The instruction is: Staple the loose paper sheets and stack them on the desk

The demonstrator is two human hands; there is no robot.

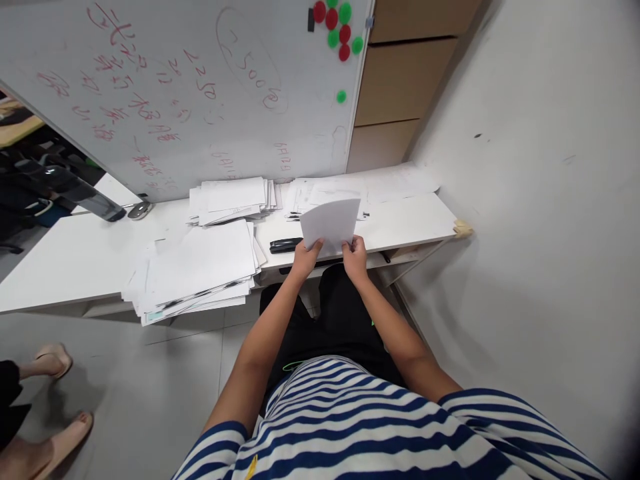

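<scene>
Paper (331, 220), white: left hand (306, 258) and right hand (355, 257) pinch its lower sides. Likely light, bendable, easily creased; best held by opposite edges.

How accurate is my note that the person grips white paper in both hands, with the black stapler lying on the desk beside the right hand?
The side is wrong: the head view shows the black stapler on the desk beside the left hand, not the right hand. Both hands do grip the white paper.
</scene>
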